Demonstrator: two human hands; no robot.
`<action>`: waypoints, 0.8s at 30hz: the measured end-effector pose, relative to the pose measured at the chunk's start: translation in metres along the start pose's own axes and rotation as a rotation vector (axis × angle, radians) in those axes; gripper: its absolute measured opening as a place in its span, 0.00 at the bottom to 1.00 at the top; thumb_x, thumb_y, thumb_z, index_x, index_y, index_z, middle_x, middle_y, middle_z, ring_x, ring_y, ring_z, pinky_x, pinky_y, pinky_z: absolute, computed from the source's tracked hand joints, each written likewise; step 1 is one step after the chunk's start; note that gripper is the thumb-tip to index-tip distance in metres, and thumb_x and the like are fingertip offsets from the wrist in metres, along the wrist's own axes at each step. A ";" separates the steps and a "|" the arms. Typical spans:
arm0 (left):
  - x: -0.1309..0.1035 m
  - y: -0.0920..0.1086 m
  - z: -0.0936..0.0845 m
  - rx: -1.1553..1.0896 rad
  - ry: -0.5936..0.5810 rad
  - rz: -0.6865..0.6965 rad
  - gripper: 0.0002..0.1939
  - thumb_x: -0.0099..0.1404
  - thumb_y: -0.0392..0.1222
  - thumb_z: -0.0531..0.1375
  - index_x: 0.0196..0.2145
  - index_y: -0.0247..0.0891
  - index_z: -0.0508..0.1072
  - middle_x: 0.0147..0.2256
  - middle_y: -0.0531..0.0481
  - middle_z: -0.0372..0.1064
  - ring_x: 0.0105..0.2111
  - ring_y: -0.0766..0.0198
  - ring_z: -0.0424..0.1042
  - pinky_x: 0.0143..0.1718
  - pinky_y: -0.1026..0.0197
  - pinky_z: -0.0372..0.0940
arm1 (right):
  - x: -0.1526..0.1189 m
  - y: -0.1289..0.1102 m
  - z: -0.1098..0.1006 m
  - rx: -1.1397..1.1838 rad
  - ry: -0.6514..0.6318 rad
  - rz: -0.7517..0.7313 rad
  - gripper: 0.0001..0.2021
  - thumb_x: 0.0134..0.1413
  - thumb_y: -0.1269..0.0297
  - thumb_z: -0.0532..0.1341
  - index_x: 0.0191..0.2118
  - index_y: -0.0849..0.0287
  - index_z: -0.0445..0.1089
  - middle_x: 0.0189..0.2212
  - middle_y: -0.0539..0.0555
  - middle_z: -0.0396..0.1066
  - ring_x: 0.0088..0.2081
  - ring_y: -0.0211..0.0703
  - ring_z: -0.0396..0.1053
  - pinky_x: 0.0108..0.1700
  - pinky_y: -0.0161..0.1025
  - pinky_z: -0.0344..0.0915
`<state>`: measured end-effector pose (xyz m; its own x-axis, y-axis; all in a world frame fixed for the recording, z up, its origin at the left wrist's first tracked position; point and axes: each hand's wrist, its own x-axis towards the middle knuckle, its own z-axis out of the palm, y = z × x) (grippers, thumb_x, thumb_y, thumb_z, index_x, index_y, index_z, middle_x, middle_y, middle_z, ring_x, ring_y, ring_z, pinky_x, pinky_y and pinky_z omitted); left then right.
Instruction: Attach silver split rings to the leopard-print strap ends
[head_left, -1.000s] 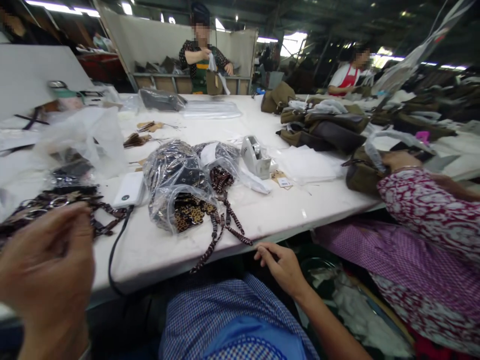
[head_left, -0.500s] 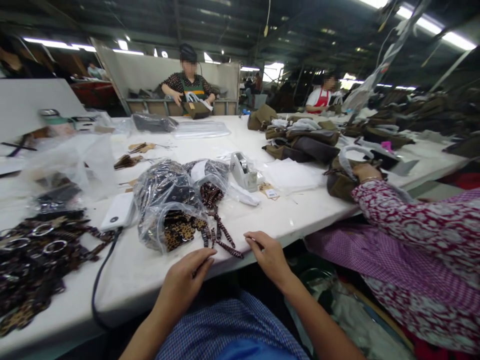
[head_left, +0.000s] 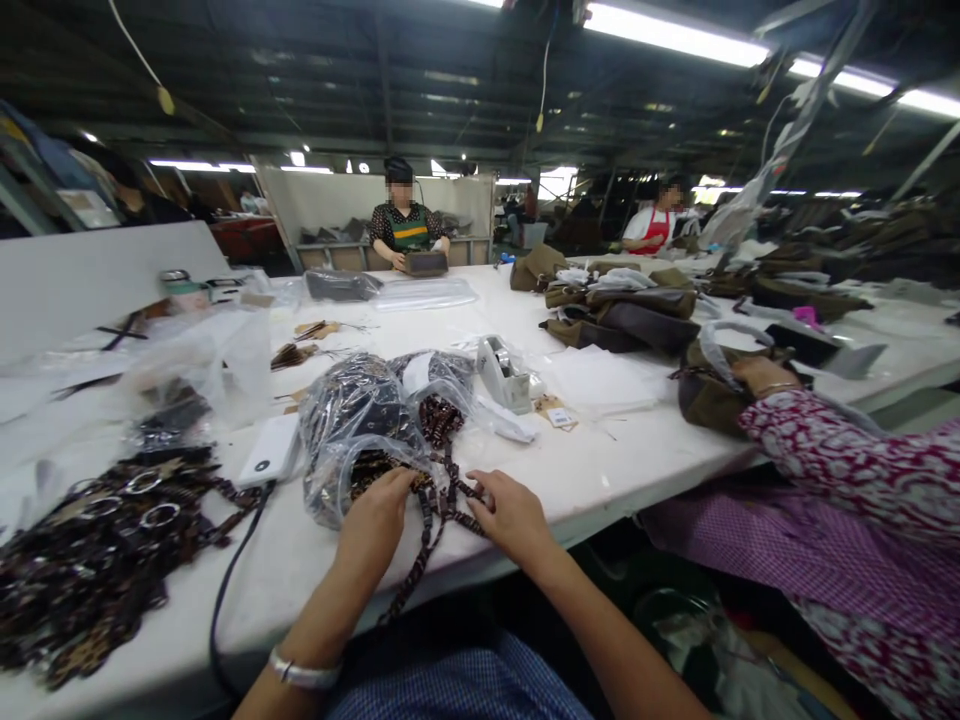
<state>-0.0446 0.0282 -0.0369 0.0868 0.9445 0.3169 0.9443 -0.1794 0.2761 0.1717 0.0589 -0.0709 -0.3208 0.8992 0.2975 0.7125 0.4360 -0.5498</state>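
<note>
A clear plastic bag (head_left: 358,405) lies open toward me, with leopard-patterned pieces inside its mouth. My left hand (head_left: 377,522) is closed at this mouth, its fingertips pinching a dark patterned strap (head_left: 424,555) that hangs over the table edge. My right hand (head_left: 513,514) has thumb and fingers closed on another part of the patterned straps, just right of the bag mouth. Exactly where each strap begins is hidden by fingers and overlap. Behind them, a second plastic bag (head_left: 459,388) holds more reddish-brown patterned straps.
A heap of patterned straps with metal rings (head_left: 97,560) lies left, beside a white power bank (head_left: 270,448) with a black cable. A tape dispenser (head_left: 504,375) stands behind the bags. At right, a co-worker's hand (head_left: 761,375) holds an olive bag (head_left: 705,390).
Both hands have moved forward from the table edge onto the straps and closed on them. One strap now hangs over the edge. The view has shifted, and the far co-worker's bag has turned.
</note>
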 end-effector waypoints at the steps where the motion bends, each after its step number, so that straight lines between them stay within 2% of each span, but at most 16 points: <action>1: 0.002 0.002 0.000 0.000 -0.005 -0.001 0.18 0.64 0.28 0.51 0.45 0.38 0.76 0.48 0.42 0.76 0.45 0.52 0.77 0.47 0.53 0.71 | 0.003 0.004 -0.002 -0.004 0.022 0.009 0.15 0.57 0.66 0.62 0.50 0.53 0.73 0.39 0.53 0.75 0.38 0.44 0.73 0.39 0.35 0.66; 6: 0.001 0.017 0.000 -0.057 0.064 0.019 0.13 0.70 0.38 0.52 0.44 0.43 0.77 0.46 0.47 0.77 0.43 0.55 0.77 0.45 0.56 0.71 | 0.012 0.023 -0.011 -0.041 0.149 0.095 0.14 0.59 0.69 0.58 0.50 0.56 0.72 0.44 0.57 0.72 0.41 0.47 0.73 0.42 0.40 0.68; 8: 0.004 0.023 0.000 -0.107 0.082 0.068 0.13 0.70 0.38 0.52 0.44 0.43 0.76 0.45 0.47 0.77 0.43 0.57 0.77 0.47 0.57 0.70 | 0.011 0.026 -0.010 -0.031 0.133 0.038 0.14 0.58 0.70 0.60 0.49 0.54 0.73 0.44 0.56 0.73 0.43 0.47 0.72 0.45 0.40 0.69; 11: 0.022 0.031 0.004 -0.163 0.085 0.125 0.15 0.69 0.34 0.51 0.45 0.41 0.76 0.46 0.45 0.76 0.46 0.57 0.75 0.49 0.57 0.69 | 0.007 0.026 -0.006 0.043 0.062 -0.143 0.14 0.58 0.70 0.62 0.48 0.51 0.75 0.44 0.55 0.74 0.47 0.48 0.71 0.50 0.40 0.68; 14: 0.053 0.044 0.016 -0.180 0.059 0.160 0.13 0.69 0.37 0.54 0.48 0.41 0.75 0.49 0.43 0.74 0.49 0.56 0.73 0.52 0.55 0.67 | 0.004 0.024 -0.003 0.135 0.082 -0.183 0.12 0.61 0.66 0.60 0.49 0.53 0.74 0.44 0.56 0.75 0.47 0.48 0.72 0.52 0.41 0.68; 15: 0.063 0.050 0.022 -0.171 0.053 0.161 0.15 0.68 0.40 0.57 0.51 0.40 0.73 0.52 0.42 0.72 0.51 0.54 0.72 0.53 0.54 0.66 | 0.004 0.024 -0.003 0.156 0.109 -0.165 0.11 0.62 0.67 0.59 0.49 0.54 0.74 0.43 0.57 0.75 0.46 0.48 0.72 0.51 0.41 0.68; 18: 0.089 0.063 0.040 -0.115 0.034 0.103 0.37 0.58 0.44 0.66 0.63 0.41 0.60 0.60 0.37 0.63 0.58 0.46 0.64 0.56 0.48 0.62 | 0.004 0.026 -0.004 0.195 0.173 -0.120 0.11 0.64 0.69 0.56 0.46 0.56 0.75 0.40 0.57 0.76 0.44 0.47 0.73 0.49 0.41 0.68; 19: 0.096 0.064 0.044 -0.103 0.020 0.073 0.41 0.57 0.42 0.67 0.65 0.42 0.56 0.60 0.36 0.62 0.59 0.45 0.63 0.56 0.48 0.62 | 0.005 0.027 -0.004 0.210 0.182 -0.114 0.11 0.64 0.69 0.55 0.44 0.56 0.75 0.39 0.57 0.76 0.43 0.47 0.73 0.49 0.41 0.69; 21: 0.105 0.059 0.048 -0.098 -0.010 0.026 0.41 0.58 0.34 0.63 0.67 0.43 0.53 0.55 0.38 0.68 0.54 0.48 0.69 0.52 0.51 0.65 | 0.006 0.030 -0.005 0.252 0.192 -0.104 0.11 0.64 0.69 0.56 0.43 0.56 0.76 0.38 0.56 0.76 0.41 0.46 0.74 0.47 0.40 0.69; 24: 0.113 0.034 0.040 -0.183 0.028 -0.059 0.40 0.62 0.30 0.57 0.68 0.40 0.48 0.44 0.43 0.76 0.42 0.55 0.77 0.45 0.56 0.68 | 0.007 0.035 -0.005 0.326 0.228 -0.073 0.11 0.64 0.69 0.56 0.41 0.57 0.76 0.37 0.56 0.77 0.40 0.45 0.74 0.47 0.39 0.69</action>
<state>0.0101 0.1399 -0.0278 0.0218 0.9474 0.3193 0.8739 -0.1731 0.4542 0.1974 0.0801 -0.0837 -0.1903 0.8505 0.4904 0.4455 0.5199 -0.7288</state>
